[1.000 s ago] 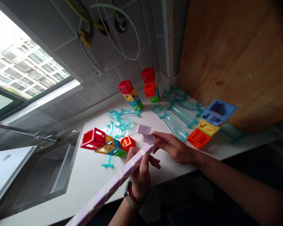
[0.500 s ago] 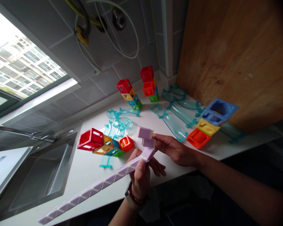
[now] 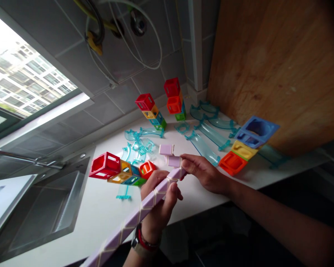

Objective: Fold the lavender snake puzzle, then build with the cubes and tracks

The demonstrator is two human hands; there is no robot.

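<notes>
A lilac snake puzzle (image 3: 140,210) with pale seams stretches from the lower left toward the middle, its far end bent into stepped segments. Around its body, below the bend, my left hand (image 3: 157,204) is closed, a watch and a red band at the wrist. My right hand (image 3: 203,171) pinches the puzzle beside the bend, thumb and fingers on the segments. The puzzle's near end runs out of the picture at the bottom. Left of my left hand stands a row of coloured cube frames with a red one (image 3: 104,165) on top.
Two cube towers (image 3: 150,111) stand by the tiled wall, one topped by a red cube (image 3: 172,87). Clear teal track pieces (image 3: 203,148) lie across the white counter (image 3: 100,226). A blue-topped stack (image 3: 256,131) is at right, near a wooden board (image 3: 275,66). A sink (image 3: 52,207) is at left.
The puzzle's long part has swung downward and nearer the camera, its near end leaving the picture. My left hand has shifted left. The stepped end has turned and my right hand has re-placed its fingers.
</notes>
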